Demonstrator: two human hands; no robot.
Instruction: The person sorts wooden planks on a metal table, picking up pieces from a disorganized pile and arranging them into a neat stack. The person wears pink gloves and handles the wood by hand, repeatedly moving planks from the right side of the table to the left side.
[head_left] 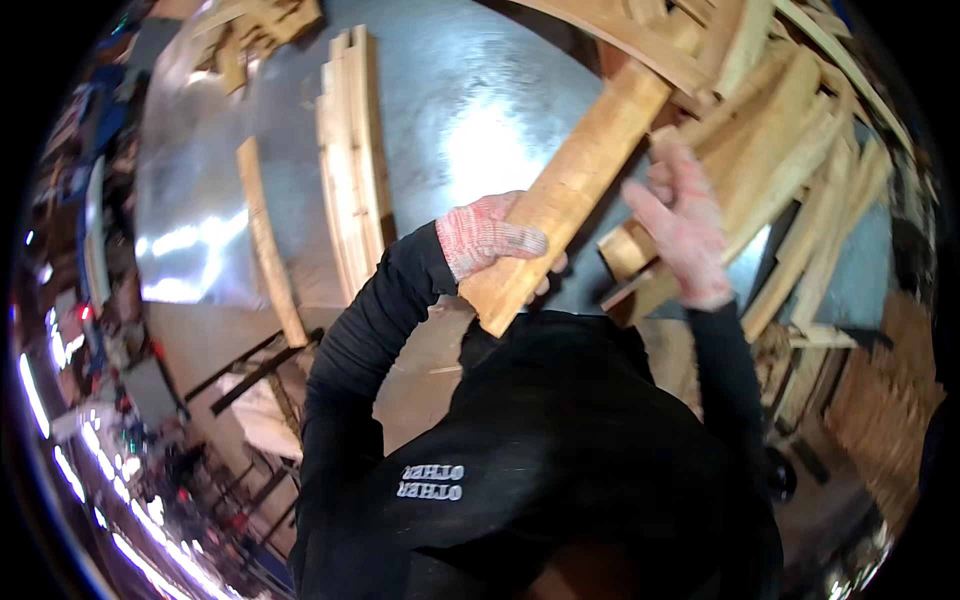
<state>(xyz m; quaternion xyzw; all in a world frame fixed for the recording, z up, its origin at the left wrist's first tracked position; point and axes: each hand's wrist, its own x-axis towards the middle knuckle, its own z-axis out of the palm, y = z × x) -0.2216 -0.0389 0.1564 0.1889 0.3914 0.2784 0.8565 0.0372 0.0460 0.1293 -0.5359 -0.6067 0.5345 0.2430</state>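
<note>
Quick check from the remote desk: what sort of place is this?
Probably a woodworking shop. A metal-topped table carries stacked wooden slats, a heap of planks lies to the right, and the gloved left hand grips a wooden board.

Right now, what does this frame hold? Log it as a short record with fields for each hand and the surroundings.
left hand: gloved left hand grips the lower end of a wooden plank
right hand: gloved right hand open, fingers spread, at the pile of wood offcuts
surface: metal-topped table
also on table: stack of wooden slats; single wooden strip
</note>
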